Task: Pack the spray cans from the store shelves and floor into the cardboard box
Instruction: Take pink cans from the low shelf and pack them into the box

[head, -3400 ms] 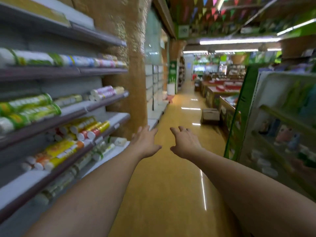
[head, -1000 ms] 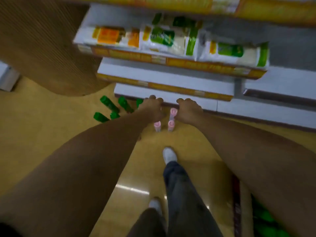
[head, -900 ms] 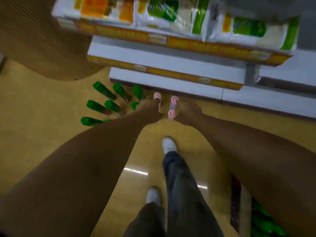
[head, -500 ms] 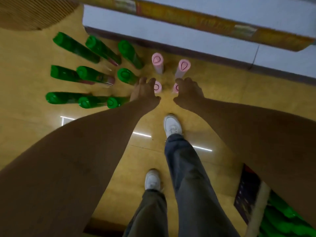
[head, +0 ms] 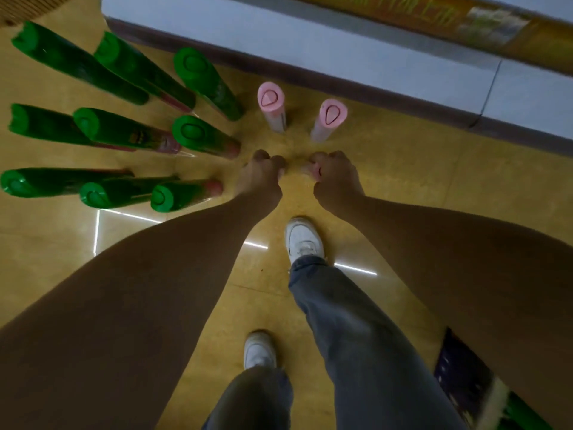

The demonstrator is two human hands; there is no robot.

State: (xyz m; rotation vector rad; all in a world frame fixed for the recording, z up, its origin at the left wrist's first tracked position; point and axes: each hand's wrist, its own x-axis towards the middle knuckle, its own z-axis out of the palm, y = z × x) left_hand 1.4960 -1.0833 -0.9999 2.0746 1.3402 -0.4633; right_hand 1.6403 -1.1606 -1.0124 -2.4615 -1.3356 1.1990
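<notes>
Your right hand (head: 335,180) at frame centre curled round a pink spray can (head: 317,172), your left hand (head: 262,180) beside it curled too, seemingly gripping a second pink can hidden beneath, two upright pink cans (head: 271,110) just above on the floor (head: 403,187), green cans (head: 201,135) upper left

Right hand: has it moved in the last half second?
Yes. Measured against the near pink can, the right hand has come down and left, fingers now wrapping its cap.
</notes>
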